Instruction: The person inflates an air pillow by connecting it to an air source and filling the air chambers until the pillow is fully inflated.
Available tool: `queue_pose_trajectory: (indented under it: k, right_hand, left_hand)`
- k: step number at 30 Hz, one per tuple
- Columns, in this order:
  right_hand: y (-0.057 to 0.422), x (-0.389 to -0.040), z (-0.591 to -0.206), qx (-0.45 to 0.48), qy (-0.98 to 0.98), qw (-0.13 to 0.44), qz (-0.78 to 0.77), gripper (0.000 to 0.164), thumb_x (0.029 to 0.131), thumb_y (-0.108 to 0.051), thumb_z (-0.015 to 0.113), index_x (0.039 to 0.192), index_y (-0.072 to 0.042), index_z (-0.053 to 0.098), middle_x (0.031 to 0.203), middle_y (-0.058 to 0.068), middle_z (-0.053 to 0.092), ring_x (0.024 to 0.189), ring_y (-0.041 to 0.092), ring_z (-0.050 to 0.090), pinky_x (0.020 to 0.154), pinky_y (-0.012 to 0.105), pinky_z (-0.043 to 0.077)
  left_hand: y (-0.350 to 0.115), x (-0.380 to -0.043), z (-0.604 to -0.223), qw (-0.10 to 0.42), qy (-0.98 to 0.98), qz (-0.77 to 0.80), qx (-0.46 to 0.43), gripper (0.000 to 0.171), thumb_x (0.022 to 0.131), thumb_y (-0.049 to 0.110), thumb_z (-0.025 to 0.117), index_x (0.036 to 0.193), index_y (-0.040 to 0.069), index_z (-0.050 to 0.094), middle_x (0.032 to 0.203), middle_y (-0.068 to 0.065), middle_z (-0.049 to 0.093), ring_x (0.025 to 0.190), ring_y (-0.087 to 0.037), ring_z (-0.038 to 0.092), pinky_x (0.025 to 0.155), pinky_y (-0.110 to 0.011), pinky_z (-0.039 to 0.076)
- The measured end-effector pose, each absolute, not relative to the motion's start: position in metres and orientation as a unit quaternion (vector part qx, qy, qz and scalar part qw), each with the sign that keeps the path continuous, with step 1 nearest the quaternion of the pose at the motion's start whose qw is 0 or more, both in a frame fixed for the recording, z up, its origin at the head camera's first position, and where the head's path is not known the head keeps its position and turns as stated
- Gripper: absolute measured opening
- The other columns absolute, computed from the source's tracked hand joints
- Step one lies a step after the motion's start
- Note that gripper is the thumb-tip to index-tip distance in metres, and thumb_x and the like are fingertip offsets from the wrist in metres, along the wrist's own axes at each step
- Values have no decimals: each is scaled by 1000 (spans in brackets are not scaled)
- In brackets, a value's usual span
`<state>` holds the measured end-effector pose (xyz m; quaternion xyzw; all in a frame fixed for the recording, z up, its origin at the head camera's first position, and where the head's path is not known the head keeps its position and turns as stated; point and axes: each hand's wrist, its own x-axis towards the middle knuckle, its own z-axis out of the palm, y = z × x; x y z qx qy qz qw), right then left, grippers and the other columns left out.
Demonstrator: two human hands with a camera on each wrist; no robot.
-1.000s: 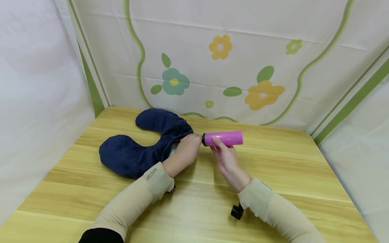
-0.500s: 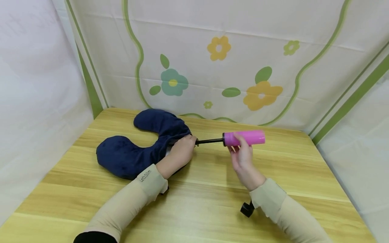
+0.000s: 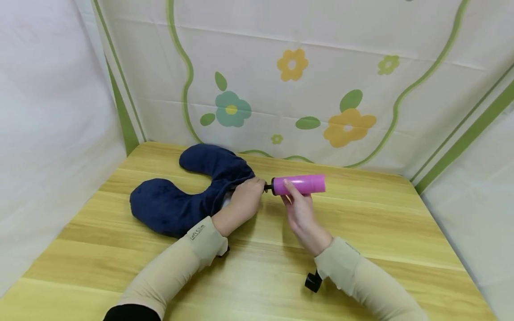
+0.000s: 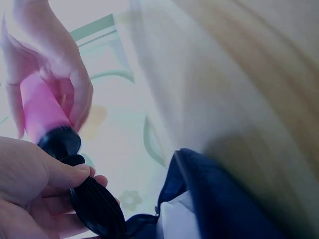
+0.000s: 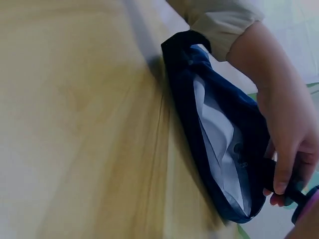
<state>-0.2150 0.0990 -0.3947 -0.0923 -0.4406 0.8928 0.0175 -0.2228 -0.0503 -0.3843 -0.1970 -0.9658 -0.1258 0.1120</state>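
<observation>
"Where's the pump (image 3: 299,184)?"
"Mid-frame. Right hand (image 3: 302,215) grips it; left hand (image 3: 244,199) pinches its handle (image 4: 99,208), apparently touching the pillow (image 3: 188,208), centre left."
"Room?"
"Table (image 3: 385,214) spreads right to its edge."

The pillow (image 3: 160,209) is navy, the pump (image 3: 307,183) pink-and-black, the tabletop (image 3: 261,281) yellow wood-grain.
</observation>
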Motion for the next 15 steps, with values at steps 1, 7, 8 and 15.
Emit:
queue_pose_trajectory:
  k: [1, 7, 8, 15]
  right_hand:
    - [97, -216, -395, -86, -445, 13, 891, 42, 100, 2, 61, 136, -5, 41, 130, 11, 50, 120, 24, 56, 112, 37, 39]
    - [99, -222, -393, -72, -472, -30, 878, 34, 98, 4, 61, 128, -4, 46, 125, 11, 53, 109, 20, 60, 109, 36, 43]
    - [101, -222, -393, -77, -469, -32, 879, 32, 98, 4, 61, 127, -4, 47, 124, 11, 54, 107, 20, 61, 108, 35, 44]
    - [131, -226, -387, -121, -412, 23, 903, 26, 102, -2, 57, 124, -10, 45, 124, 8, 52, 111, 22, 56, 102, 30, 46]
  left_hand:
    - [-50, -223, -383, 114, -966, -126, -194, 7, 98, -2, 66, 101, 2, 71, 97, -10, 70, 87, -25, 69, 71, -36, 57]
    - [-51, -223, -380, 97, -969, -141, -177, 10, 101, 6, 65, 107, 1, 71, 99, -9, 70, 87, -25, 70, 71, -36, 58]
    - [-52, -224, -381, 92, -969, -144, -177, 11, 102, 7, 65, 109, 1, 71, 100, -9, 70, 88, -25, 70, 72, -37, 58]
    - [-56, -228, -386, 65, -973, -135, -178, 15, 102, 4, 63, 115, 2, 71, 111, -9, 70, 97, -26, 69, 76, -37, 58]
